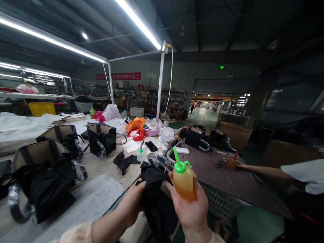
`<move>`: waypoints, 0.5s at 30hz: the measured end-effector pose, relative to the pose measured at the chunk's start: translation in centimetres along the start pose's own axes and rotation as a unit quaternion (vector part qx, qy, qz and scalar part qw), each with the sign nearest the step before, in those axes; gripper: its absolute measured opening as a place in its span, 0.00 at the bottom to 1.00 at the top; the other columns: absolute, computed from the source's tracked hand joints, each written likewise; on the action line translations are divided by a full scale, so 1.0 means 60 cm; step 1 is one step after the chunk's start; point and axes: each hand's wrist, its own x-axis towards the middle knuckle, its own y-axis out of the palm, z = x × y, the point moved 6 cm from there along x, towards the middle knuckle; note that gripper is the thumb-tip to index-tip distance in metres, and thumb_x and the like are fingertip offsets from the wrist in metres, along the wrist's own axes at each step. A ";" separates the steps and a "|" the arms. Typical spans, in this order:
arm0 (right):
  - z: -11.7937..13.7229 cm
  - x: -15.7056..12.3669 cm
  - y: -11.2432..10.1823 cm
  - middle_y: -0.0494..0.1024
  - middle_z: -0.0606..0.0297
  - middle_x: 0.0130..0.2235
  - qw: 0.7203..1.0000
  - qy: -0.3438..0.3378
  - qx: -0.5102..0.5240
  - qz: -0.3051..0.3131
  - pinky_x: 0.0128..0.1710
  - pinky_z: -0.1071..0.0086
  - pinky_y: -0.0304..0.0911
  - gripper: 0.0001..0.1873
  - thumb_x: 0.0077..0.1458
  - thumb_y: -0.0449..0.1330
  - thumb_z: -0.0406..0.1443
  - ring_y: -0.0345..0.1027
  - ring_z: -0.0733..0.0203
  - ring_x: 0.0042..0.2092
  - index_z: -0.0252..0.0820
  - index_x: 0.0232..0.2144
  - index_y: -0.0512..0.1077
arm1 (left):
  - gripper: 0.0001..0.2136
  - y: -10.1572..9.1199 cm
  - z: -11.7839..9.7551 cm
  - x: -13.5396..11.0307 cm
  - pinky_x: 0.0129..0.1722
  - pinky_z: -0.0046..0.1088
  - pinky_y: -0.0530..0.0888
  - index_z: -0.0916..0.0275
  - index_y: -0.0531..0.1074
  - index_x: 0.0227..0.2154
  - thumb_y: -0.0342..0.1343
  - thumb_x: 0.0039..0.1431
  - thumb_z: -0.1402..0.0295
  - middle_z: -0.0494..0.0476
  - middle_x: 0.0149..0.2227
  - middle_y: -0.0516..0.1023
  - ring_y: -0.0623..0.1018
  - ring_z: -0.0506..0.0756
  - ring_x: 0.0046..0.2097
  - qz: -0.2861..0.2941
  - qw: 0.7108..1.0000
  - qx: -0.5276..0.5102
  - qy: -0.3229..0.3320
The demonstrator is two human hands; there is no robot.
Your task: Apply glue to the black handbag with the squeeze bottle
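On the far left of the counter point(101, 165) we see open black bags point(45, 168) standing with wrapped handles. Moving right, our left hand point(133, 206) has its fingers clenched on a piece of black fabric point(154, 189), held up just above the counter's edge. Just beside it, our right hand point(192, 209) grasps an amber glue bottle point(184, 180) with a green nozzle, upright and touching the fabric's right side. Behind, a small white fan point(166, 134) stands. Far right, a co-worker's hand point(241, 166) touches a smaller bottle point(231, 162) on a dark board point(227, 179).
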 end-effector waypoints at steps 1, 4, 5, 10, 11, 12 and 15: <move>-0.007 -0.002 0.000 0.83 0.63 0.37 1.000 0.011 -0.010 0.003 0.49 0.46 0.69 0.18 0.41 0.71 0.48 0.77 0.53 0.40 0.49 0.35 0.80 | 0.13 -0.010 0.004 -0.008 0.30 0.30 0.76 0.64 0.76 0.40 0.60 0.53 0.62 0.61 0.36 0.82 0.80 0.61 0.35 0.003 0.999 0.020 -0.040; -0.020 -0.003 0.006 0.83 0.63 0.36 0.999 0.035 -0.026 0.010 0.48 0.50 0.71 0.20 0.38 0.73 0.48 0.77 0.53 0.39 0.46 0.34 0.80 | 0.15 -0.018 0.006 -0.030 0.33 0.35 0.78 0.64 0.77 0.39 0.57 0.57 0.57 0.65 0.38 0.82 0.80 0.62 0.37 0.055 0.991 0.018 -0.120; -0.022 -0.003 0.008 0.83 0.63 0.35 0.999 0.040 -0.027 0.010 0.47 0.51 0.71 0.20 0.38 0.73 0.48 0.77 0.53 0.39 0.46 0.33 0.80 | 0.17 -0.016 0.006 -0.036 0.34 0.37 0.79 0.64 0.77 0.40 0.57 0.58 0.55 0.66 0.39 0.82 0.80 0.63 0.38 0.073 0.988 0.002 -0.136; -0.028 0.003 0.019 0.84 0.64 0.35 0.997 0.067 -0.032 0.012 0.45 0.53 0.73 0.20 0.36 0.75 0.46 0.78 0.53 0.38 0.45 0.33 0.80 | 0.20 -0.013 0.007 -0.041 0.34 0.40 0.81 0.64 0.78 0.42 0.58 0.59 0.51 0.64 0.39 0.83 0.82 0.64 0.38 0.049 0.980 -0.107 -0.159; -0.032 0.004 0.019 0.84 0.63 0.35 0.997 0.073 -0.031 0.013 0.45 0.54 0.73 0.20 0.35 0.75 0.45 0.78 0.53 0.38 0.45 0.33 0.80 | 0.21 -0.011 0.008 -0.039 0.34 0.40 0.81 0.64 0.77 0.43 0.58 0.59 0.51 0.64 0.38 0.84 0.83 0.64 0.37 0.046 0.978 -0.127 -0.159; -0.037 0.004 0.019 0.84 0.63 0.36 0.996 0.078 -0.029 0.014 0.45 0.56 0.73 0.20 0.35 0.75 0.45 0.78 0.53 0.38 0.45 0.33 0.80 | 0.21 -0.009 0.009 -0.037 0.35 0.41 0.81 0.65 0.77 0.44 0.57 0.60 0.52 0.64 0.38 0.84 0.83 0.64 0.37 0.045 0.975 -0.144 -0.161; -0.055 0.005 0.013 0.84 0.63 0.37 0.996 0.083 -0.024 0.018 0.44 0.61 0.72 0.20 0.37 0.74 0.45 0.77 0.55 0.39 0.44 0.34 0.80 | 0.14 -0.008 0.015 -0.027 0.39 0.42 0.80 0.66 0.76 0.44 0.58 0.62 0.61 0.64 0.35 0.84 0.83 0.64 0.38 0.040 0.970 -0.180 -0.160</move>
